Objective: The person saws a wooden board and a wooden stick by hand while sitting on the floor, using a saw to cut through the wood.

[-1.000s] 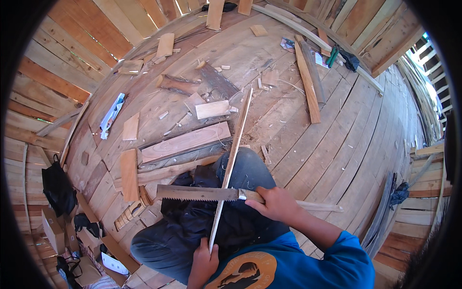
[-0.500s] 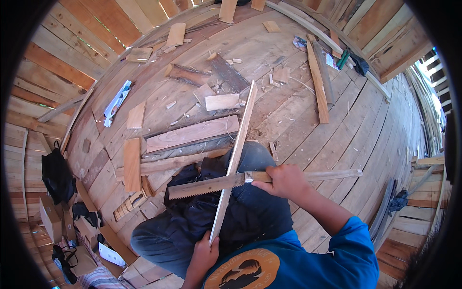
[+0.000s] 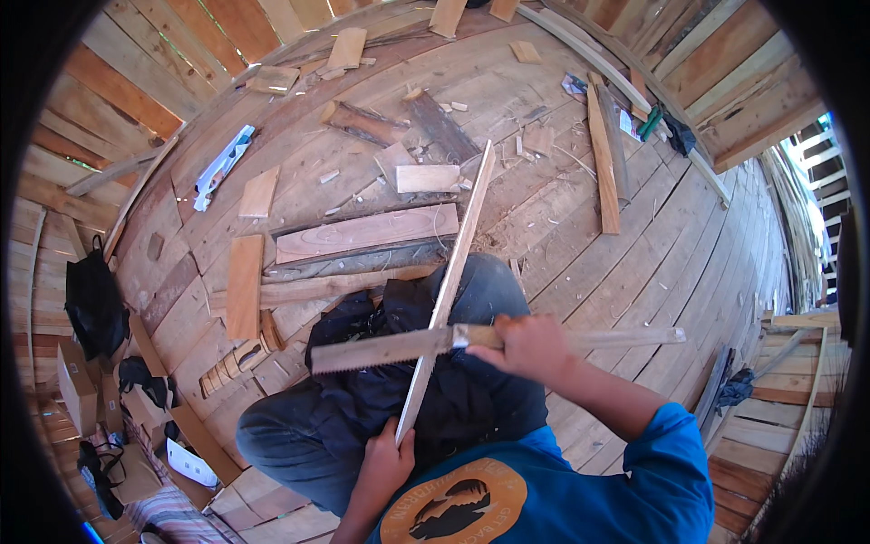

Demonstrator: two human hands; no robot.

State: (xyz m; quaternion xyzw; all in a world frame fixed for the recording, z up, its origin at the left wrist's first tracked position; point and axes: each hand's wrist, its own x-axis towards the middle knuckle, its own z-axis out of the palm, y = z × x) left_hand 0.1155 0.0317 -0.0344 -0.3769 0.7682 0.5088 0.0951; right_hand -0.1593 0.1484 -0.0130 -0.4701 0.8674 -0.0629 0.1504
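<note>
My right hand [image 3: 533,349] is closed round the wooden handle of a handsaw [image 3: 381,349]. Its toothed blade points left and lies across a long, thin wooden strip [image 3: 458,263], over my lap. Beyond my right hand a pale stick [image 3: 634,337] runs on to the right, roughly in line with the handle; I cannot tell whether it is part of it. My left hand [image 3: 388,456] grips the near end of the strip, which slants up and away past my knees. Dark cloth [image 3: 362,408] is bunched on my lap beneath the blade.
Boards lie ahead on the plank floor, among them a wide plank [image 3: 367,233] and a short board [image 3: 245,286]. Bark-edged pieces [image 3: 362,124] and wood scraps are farther off. Cardboard boxes [image 3: 80,385] and a black bag [image 3: 95,299] are on the left, a long board [image 3: 603,163] on the right.
The saw has slid slightly left across the strip, its handle now closer to it. Both hands keep their grips. The whole view has shifted a little.
</note>
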